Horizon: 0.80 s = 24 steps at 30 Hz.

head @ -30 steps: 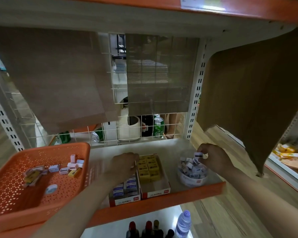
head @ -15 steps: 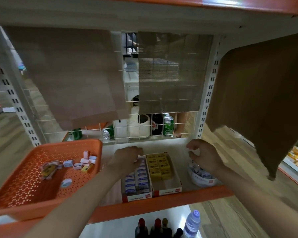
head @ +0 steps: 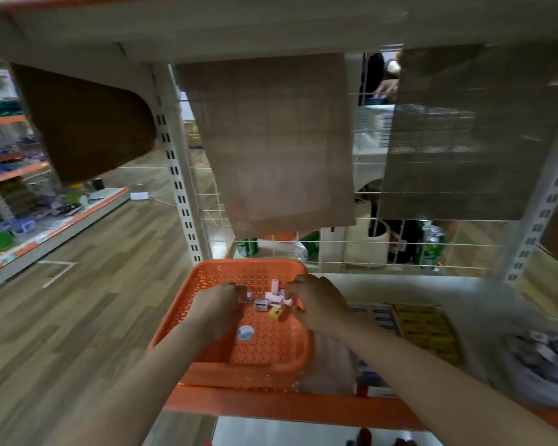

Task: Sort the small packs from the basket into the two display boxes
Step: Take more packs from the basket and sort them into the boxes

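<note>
Packs (head: 261, 304): six show in the orange basket (head: 207, 272), bunched near its far side. I count one yellow, two lilac and three pink, though blur makes this rough and the hands may hide more. One round white disc (head: 245, 333) lies apart from them, nearer the front. The basket sits at the left end of the shelf (head: 287, 404).

Both hands reach into it. The left hand (head: 218, 312) has its fingers (head: 237, 288) curled down at a lilac pack. The right hand (head: 318, 305) curls over a pink one. I cannot tell whether either grips.

Two boxes stand right of the basket: one (head: 379, 317) with blue-white packs, one (head: 427, 333) with yellow. One blurred tub (head: 545, 358) sits further right.
</note>
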Motion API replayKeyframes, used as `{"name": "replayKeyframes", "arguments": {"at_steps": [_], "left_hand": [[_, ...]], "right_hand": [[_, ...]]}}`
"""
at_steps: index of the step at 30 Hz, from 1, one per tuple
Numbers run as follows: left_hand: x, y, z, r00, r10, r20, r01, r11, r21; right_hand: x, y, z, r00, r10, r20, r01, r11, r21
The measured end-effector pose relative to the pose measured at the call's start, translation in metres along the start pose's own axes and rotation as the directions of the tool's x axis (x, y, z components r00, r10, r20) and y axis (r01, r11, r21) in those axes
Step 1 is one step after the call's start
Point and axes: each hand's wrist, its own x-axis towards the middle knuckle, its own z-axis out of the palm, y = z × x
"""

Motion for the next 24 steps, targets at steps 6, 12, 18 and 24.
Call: {"name": "replayKeyframes", "arguments": {"at_steps": [6, 12, 18, 24], "left_hand": [[-0.001, -0.035, 0.015, 1.000, 0.013, -0.011, -0.013, 1.000, -0.025], [0.010, -0.046, 0.030, 1.000, -0.009, 0.014, 0.010, 0.995, -0.099], [0.015, -0.051, 0.040, 0.995, -0.034, 0.089, 0.041, 0.996, -0.084], [0.016, -0.055, 0.047, 0.991, -0.067, 0.116, 0.075, 0.995, -0.069]], "right_hand": [[0.042, -0.016, 0.031, 0.992, 0.015, 0.121, -0.004, 0.996, -0.085], [0.059, -0.006, 0.053, 0.977, 0.033, 0.211, -0.007, 0.993, -0.120], [0.079, -0.009, 0.063, 0.944, 0.011, 0.329, 0.077, 0.965, -0.253], [0.081, -0.015, 0.067, 0.928, -0.022, 0.373, 0.169, 0.915, -0.367]]}}
